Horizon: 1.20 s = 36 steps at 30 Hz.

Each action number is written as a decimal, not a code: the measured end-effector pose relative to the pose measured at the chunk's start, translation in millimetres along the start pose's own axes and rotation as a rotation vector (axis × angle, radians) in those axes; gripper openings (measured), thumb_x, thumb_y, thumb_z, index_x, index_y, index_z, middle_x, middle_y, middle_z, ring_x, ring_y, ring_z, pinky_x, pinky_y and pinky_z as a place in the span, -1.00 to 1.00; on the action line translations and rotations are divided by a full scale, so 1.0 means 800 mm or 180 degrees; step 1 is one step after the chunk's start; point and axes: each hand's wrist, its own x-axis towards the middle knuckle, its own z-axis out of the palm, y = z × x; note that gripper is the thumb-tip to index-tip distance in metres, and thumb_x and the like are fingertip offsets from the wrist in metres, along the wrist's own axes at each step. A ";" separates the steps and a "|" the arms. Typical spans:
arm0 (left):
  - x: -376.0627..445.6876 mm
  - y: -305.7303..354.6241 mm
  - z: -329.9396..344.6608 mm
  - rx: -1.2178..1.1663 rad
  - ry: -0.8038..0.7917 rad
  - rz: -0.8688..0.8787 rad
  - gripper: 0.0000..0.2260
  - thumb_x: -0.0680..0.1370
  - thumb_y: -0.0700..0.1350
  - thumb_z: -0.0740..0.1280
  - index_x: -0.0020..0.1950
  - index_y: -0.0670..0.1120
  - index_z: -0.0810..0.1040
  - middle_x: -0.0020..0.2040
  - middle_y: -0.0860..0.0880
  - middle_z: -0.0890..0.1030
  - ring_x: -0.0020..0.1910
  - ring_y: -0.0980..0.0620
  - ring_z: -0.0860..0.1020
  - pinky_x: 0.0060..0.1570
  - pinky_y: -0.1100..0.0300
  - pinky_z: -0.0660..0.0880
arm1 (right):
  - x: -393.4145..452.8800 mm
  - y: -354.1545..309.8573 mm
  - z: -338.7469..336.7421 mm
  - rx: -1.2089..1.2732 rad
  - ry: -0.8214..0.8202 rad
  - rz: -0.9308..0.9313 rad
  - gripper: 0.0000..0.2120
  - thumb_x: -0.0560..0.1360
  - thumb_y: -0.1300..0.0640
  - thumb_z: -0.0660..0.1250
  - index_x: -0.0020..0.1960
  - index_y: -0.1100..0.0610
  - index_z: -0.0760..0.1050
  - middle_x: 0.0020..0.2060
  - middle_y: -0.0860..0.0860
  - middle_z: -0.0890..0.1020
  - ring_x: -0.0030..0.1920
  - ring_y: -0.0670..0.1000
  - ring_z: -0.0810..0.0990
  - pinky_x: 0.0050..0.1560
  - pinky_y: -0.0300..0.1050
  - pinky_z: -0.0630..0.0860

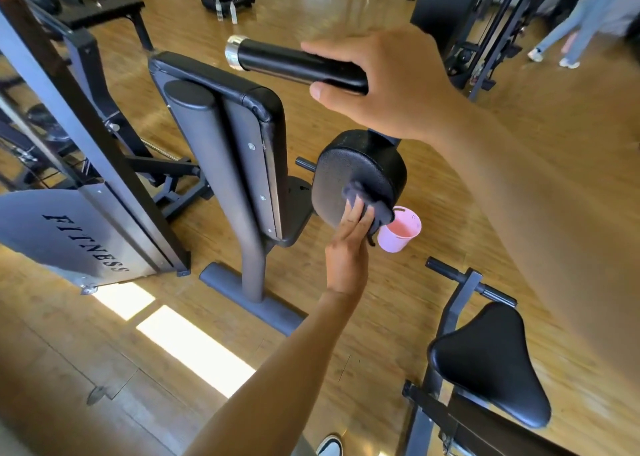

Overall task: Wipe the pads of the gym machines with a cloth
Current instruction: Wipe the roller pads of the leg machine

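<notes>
Dark grey-blue crumpled cloth (363,201) was pressed against the face of the rounded black textured vinyl pad (349,171), on the pad's lower right part. Left hand (349,244) held it there, fingers (353,218) laid over the cloth and partly curled into its folds; a bit of cloth hung below the pad's edge. Cloth blurred, so exact finger placement was hard to tell.

Right hand (388,84) was wrapped around the black cylindrical handle with a chrome end cap (294,64), thumb underneath, fingers over the top, a closed grasp near the handle's inner end. The handle sat above the pad.

Only readable writing: "FITNESS" in dark letters on the silver metal shroud (69,237) of the machine at left.

Pale pink plastic bucket (401,230) stood on the floor just beyond the pad, partly hidden by cloth and pad; its inside looked pink, contents could not be told.

Left of the pad stood a tall black padded backrest on a grey steel post (239,150). Black triangular padded seat (491,362) was at lower right. Wooden plank floor (381,317) ran throughout, with a bright sun patch (194,348) on it. A person in light jeans (575,22) stood far back at upper right. White shoe toe (329,447) showed at the bottom edge.
</notes>
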 end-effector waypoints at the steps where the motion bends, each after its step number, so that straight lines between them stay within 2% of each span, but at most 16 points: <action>1: -0.017 -0.017 0.004 0.0064 -0.0168 -0.0125 -0.57 0.54 -0.49 0.34 0.35 -0.17 0.62 0.47 -0.09 0.50 0.45 -0.13 0.47 0.30 0.53 0.29 | -0.001 0.002 -0.001 -0.0009 0.0014 -0.0012 -0.49 0.61 -0.31 0.14 0.48 -0.15 0.46 -0.06 -0.17 0.71 -0.15 -0.12 0.58 -0.12 -0.28 0.32; 4: -0.058 -0.037 -0.005 -0.0027 -0.0440 -0.0899 -0.57 0.58 -0.40 0.34 0.37 -0.03 0.61 0.48 0.06 0.50 0.25 -0.09 0.63 -0.07 0.41 0.46 | -0.004 0.004 -0.001 0.0008 0.0054 -0.0014 -0.51 0.61 -0.29 0.16 0.47 -0.16 0.48 -0.06 -0.19 0.71 -0.15 -0.14 0.58 -0.11 -0.32 0.32; 5: -0.058 -0.031 -0.011 -0.0164 -0.0250 -0.1217 -0.59 0.62 -0.36 0.31 0.39 -0.02 0.60 0.47 0.08 0.52 0.20 0.01 0.66 -0.08 0.39 0.46 | -0.004 0.004 -0.001 0.0015 0.0070 -0.0019 -0.52 0.61 -0.29 0.17 0.46 -0.16 0.48 -0.05 -0.19 0.71 -0.14 -0.14 0.59 -0.08 -0.28 0.37; 7: -0.031 -0.003 -0.024 -0.0386 0.0256 -0.1369 -0.60 0.65 -0.36 0.27 0.43 -0.05 0.59 0.47 0.07 0.51 0.30 0.32 0.54 0.09 0.42 0.47 | -0.003 0.004 0.000 0.0005 0.0093 -0.0050 -0.51 0.61 -0.29 0.16 0.47 -0.16 0.48 -0.01 -0.19 0.71 -0.09 -0.12 0.62 -0.01 -0.19 0.47; 8: -0.010 0.017 -0.031 -0.0487 0.0428 -0.1188 -0.58 0.64 -0.39 0.26 0.44 -0.07 0.57 0.49 0.06 0.49 0.38 0.33 0.47 0.23 0.37 0.47 | -0.003 0.005 0.000 -0.0004 0.0105 -0.0078 -0.51 0.61 -0.29 0.16 0.47 -0.16 0.47 0.02 -0.18 0.71 -0.04 -0.10 0.63 0.03 -0.14 0.50; 10: 0.028 0.052 -0.040 -0.0651 0.0520 -0.0472 -0.56 0.63 -0.45 0.23 0.46 -0.14 0.55 0.51 0.03 0.44 0.51 0.10 0.41 0.43 0.25 0.40 | -0.002 0.006 0.001 -0.0019 0.0137 -0.0149 -0.50 0.61 -0.29 0.16 0.48 -0.14 0.47 0.07 -0.14 0.72 0.04 -0.05 0.66 0.10 -0.05 0.52; 12: 0.056 0.066 -0.038 -0.0546 0.0416 0.0104 -0.62 0.67 -0.41 0.18 0.44 -0.20 0.54 0.52 -0.04 0.43 0.55 -0.11 0.37 0.51 0.20 0.32 | -0.002 0.006 0.002 -0.0037 0.0174 -0.0179 -0.49 0.61 -0.30 0.16 0.47 -0.12 0.47 0.07 -0.12 0.72 0.11 -0.01 0.66 0.15 -0.02 0.51; 14: 0.057 0.051 -0.026 -0.0336 0.0298 0.0372 -0.66 0.73 -0.31 0.11 0.42 -0.21 0.56 0.51 -0.10 0.45 0.53 -0.21 0.38 0.53 0.23 0.27 | -0.003 0.007 0.004 -0.0015 0.0199 -0.0164 -0.49 0.61 -0.31 0.16 0.46 -0.12 0.49 0.05 -0.11 0.72 0.15 0.01 0.66 0.18 0.01 0.50; 17: 0.004 -0.006 -0.004 0.0044 -0.0130 0.0320 -0.57 0.61 -0.47 0.25 0.43 -0.16 0.56 0.52 -0.02 0.42 0.51 -0.15 0.40 0.41 0.44 0.30 | -0.004 0.009 0.003 -0.0035 0.0210 -0.0114 -0.49 0.60 -0.32 0.15 0.44 -0.14 0.50 0.04 -0.12 0.73 0.13 0.00 0.66 0.20 0.01 0.50; 19: -0.042 -0.047 0.001 0.0172 -0.0629 0.0057 -0.42 0.49 -0.54 0.32 0.43 -0.08 0.56 0.54 0.14 0.34 0.55 0.00 0.32 0.20 0.27 0.56 | -0.003 0.008 0.004 -0.0054 0.0222 -0.0093 -0.50 0.60 -0.32 0.15 0.44 -0.15 0.51 0.03 -0.15 0.72 0.07 -0.03 0.66 0.18 -0.03 0.49; 21: -0.066 -0.064 -0.007 0.0182 -0.0783 -0.0265 -0.44 0.50 -0.51 0.32 0.41 -0.05 0.58 0.52 0.20 0.34 0.54 0.07 0.31 0.00 0.03 0.66 | -0.001 0.005 0.004 -0.0032 0.0231 -0.0085 -0.51 0.60 -0.32 0.15 0.43 -0.15 0.51 0.02 -0.16 0.72 0.01 -0.06 0.64 0.15 -0.05 0.49; 23: -0.062 -0.056 -0.021 0.0088 -0.0549 -0.0413 -0.52 0.56 -0.44 0.31 0.40 -0.05 0.60 0.51 0.16 0.39 0.53 0.05 0.36 0.12 0.04 0.64 | 0.000 0.003 0.005 -0.0028 0.0254 -0.0119 -0.52 0.61 -0.31 0.15 0.43 -0.15 0.51 0.01 -0.16 0.72 -0.01 -0.06 0.64 0.13 -0.04 0.49; 27: 0.002 0.015 -0.057 -0.0196 0.0189 -0.0124 -0.50 0.56 -0.50 0.24 0.44 -0.14 0.56 0.52 -0.03 0.46 0.52 -0.03 0.42 0.37 0.35 0.37 | 0.000 -0.001 0.005 0.0011 0.0253 -0.0087 -0.54 0.62 -0.28 0.17 0.41 -0.13 0.53 -0.08 -0.13 0.71 -0.08 -0.03 0.62 0.00 -0.17 0.34; 30: 0.039 0.046 -0.059 -0.0301 0.0233 0.0413 -0.59 0.61 -0.46 0.24 0.42 -0.20 0.57 0.49 -0.11 0.47 0.51 -0.18 0.42 0.46 0.29 0.34 | -0.002 -0.001 0.003 0.0040 0.0258 -0.0045 -0.56 0.62 -0.26 0.18 0.39 -0.11 0.55 -0.15 -0.12 0.70 -0.16 -0.05 0.61 -0.03 -0.17 0.38; 33: 0.034 0.030 -0.031 -0.0008 -0.0084 0.0869 -0.56 0.57 -0.47 0.27 0.39 -0.16 0.60 0.47 -0.05 0.49 0.52 -0.16 0.38 0.31 0.20 0.52 | -0.003 0.000 0.002 0.0041 0.0237 0.0026 -0.55 0.62 -0.28 0.18 0.40 -0.13 0.55 -0.12 -0.15 0.71 -0.15 -0.09 0.63 -0.03 -0.15 0.48; 36: 0.004 -0.008 -0.013 0.0284 -0.0451 0.0732 -0.37 0.42 -0.57 0.31 0.41 -0.11 0.59 0.47 -0.03 0.51 0.52 -0.06 0.36 0.08 0.21 0.57 | -0.003 0.003 0.001 0.0034 0.0262 0.0063 -0.55 0.61 -0.28 0.19 0.41 -0.14 0.54 -0.07 -0.17 0.72 -0.10 -0.12 0.63 0.00 -0.13 0.51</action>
